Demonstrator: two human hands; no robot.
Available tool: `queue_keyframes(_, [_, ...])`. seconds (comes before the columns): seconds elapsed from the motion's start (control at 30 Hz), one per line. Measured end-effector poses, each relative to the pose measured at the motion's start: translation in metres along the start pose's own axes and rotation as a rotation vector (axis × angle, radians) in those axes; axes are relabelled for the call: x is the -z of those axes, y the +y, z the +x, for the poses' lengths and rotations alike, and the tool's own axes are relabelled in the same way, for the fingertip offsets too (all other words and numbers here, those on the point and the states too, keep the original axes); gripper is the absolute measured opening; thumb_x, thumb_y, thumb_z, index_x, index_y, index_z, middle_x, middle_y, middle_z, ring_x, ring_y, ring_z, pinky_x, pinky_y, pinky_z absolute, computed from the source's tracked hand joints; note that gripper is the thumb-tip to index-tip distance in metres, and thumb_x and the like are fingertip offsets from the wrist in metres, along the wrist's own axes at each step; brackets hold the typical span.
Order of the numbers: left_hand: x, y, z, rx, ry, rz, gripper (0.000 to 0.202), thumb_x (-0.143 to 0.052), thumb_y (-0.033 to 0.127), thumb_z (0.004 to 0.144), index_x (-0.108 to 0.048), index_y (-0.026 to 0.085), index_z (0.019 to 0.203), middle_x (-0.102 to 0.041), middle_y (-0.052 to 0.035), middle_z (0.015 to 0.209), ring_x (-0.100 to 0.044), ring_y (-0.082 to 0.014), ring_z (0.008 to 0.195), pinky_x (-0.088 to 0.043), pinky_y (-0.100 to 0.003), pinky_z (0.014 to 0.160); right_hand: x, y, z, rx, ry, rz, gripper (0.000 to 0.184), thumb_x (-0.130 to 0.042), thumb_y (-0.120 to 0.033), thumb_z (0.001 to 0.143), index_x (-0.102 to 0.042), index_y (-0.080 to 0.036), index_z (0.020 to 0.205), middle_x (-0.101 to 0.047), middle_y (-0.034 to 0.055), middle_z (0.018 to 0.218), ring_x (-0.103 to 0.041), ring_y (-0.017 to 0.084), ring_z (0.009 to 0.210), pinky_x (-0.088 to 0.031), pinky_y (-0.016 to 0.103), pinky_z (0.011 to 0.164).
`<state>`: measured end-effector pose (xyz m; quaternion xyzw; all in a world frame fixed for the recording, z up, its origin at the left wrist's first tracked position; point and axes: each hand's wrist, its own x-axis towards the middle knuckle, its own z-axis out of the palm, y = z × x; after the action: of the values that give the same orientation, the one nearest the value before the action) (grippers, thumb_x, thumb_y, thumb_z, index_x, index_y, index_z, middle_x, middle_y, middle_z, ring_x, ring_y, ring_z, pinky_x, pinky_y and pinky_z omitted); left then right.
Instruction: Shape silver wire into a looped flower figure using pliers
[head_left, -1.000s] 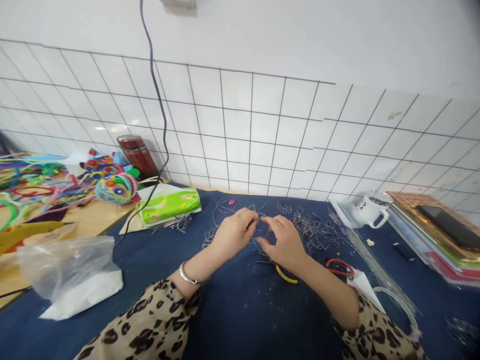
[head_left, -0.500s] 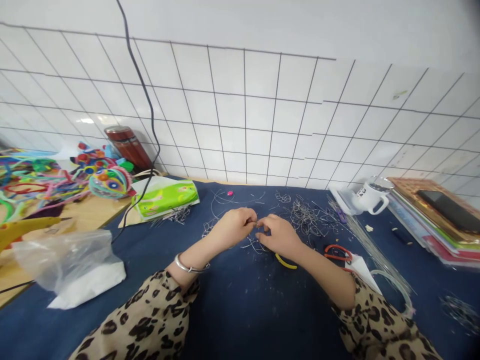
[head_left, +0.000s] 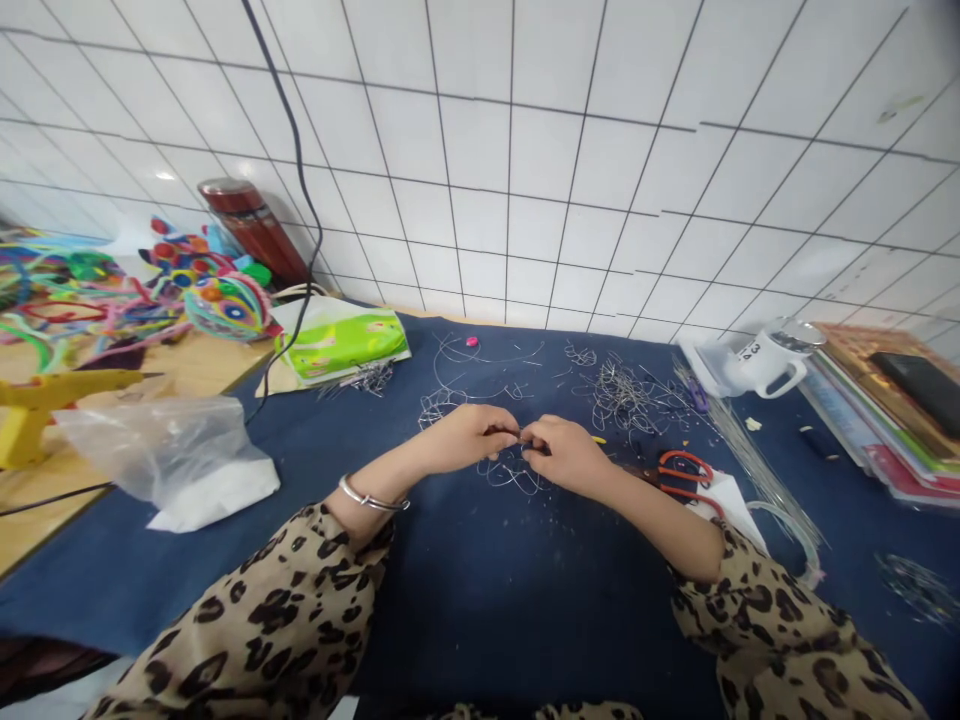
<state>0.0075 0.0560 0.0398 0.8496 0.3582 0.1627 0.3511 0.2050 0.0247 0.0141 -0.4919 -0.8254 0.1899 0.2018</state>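
Note:
My left hand (head_left: 484, 436) and my right hand (head_left: 566, 455) meet over the middle of the dark blue cloth, fingertips nearly touching. Both are closed in a pinch. What lies between the fingertips is too small to make out. Thin silvery wire (head_left: 517, 478) curls just below them, and I cannot tell whether it joins what they pinch. A loose wire coil (head_left: 439, 405) sits beyond my left wrist. Past my right hand is a tangled heap of wire (head_left: 626, 395). Red-handled scissors or cutters (head_left: 686, 470) lie by my right forearm, and a yellow handle tip (head_left: 598, 440) peeks out behind that hand.
At left are a green tissue pack (head_left: 341, 345), a clear plastic bag (head_left: 172, 450), a yellow glue gun (head_left: 45, 400), a red-brown flask (head_left: 255, 230) and colourful craft pieces (head_left: 229, 305). At right stand a white mug (head_left: 772, 360), straight wires (head_left: 757, 475) and stacked books (head_left: 877, 430). A black cable (head_left: 296, 150) hangs down.
The view has tilted down, so the tiled wall shows less of its top. My hands stay pinched together, the right one turned slightly and covering more of the yellow handle.

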Motion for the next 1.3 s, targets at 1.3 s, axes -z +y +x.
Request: queue_keyframes(1.3, [-0.042,-0.046,-0.041,-0.038,0.282,-0.174,0.012,-0.052,0.018,0.082,-0.059,0.02,0.091,-0.059,-0.0021,0.086,-0.054,-0.0125,0.07,-0.046,-0.026,0.067,-0.021,-0.015,-0.021,-0.196,0.18,0.255,0.021,-0.051,-0.014,0.079,-0.062,-0.021,0.095,-0.055,-0.0003,0.081,-0.052,0.009,0.069,-0.043,0.024,0.068])
